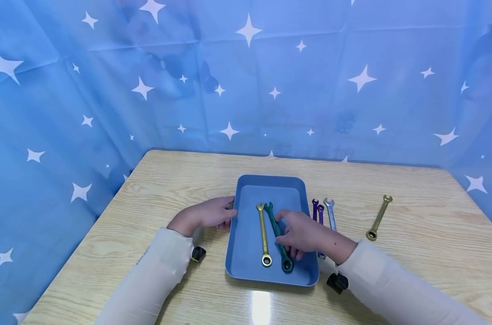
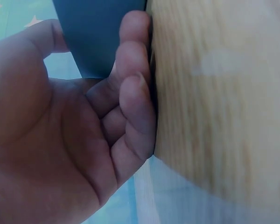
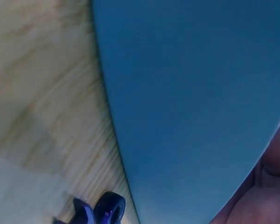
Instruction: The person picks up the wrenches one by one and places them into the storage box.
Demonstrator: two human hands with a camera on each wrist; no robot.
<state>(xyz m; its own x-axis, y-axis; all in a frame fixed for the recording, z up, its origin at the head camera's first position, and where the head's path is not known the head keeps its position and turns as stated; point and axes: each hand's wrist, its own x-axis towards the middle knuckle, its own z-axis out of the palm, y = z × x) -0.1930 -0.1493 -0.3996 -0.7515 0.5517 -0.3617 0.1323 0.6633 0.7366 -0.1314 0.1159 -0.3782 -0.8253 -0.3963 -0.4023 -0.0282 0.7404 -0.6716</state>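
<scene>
Tray of blue plastic [image 1: 246, 248]: rectangular, flat on the pale wood-grain table [image 1: 148, 189], its left wall within the fingers of the left hand [image 1: 211, 212].

Left grip: thumb at the rim, the other fingers curled close together against the outer wall, down by the tabletop.

Dark green metal wrench [image 1: 274, 225]: in the tray, beneath the fingers of the right hand [image 1: 304, 232]; open end beyond the fingertips, ring end nearer the person.

Right fingers: thumb and index somewhat spread over the green shaft; whether they pinch or merely touch it, I cannot tell.

Shiny yellow-gold metal wrench [image 1: 264, 237]: in the tray, just left of the right fingertips.

Two slim purple metal wrenches [image 1: 320, 215] and a silver metal wrench [image 1: 330, 211]: on the table, right of those fingers, partly covered by the hand.

Dull brass-coloured metal wrench [image 1: 379, 219]: well apart, farther right.

Slip risk: a loose right hold could let the green shaft twist or knock its gold neighbour askew.

Shift risk: pressing on the tray while the left fingers slacken might slide it rightward into the purple pair.
</scene>
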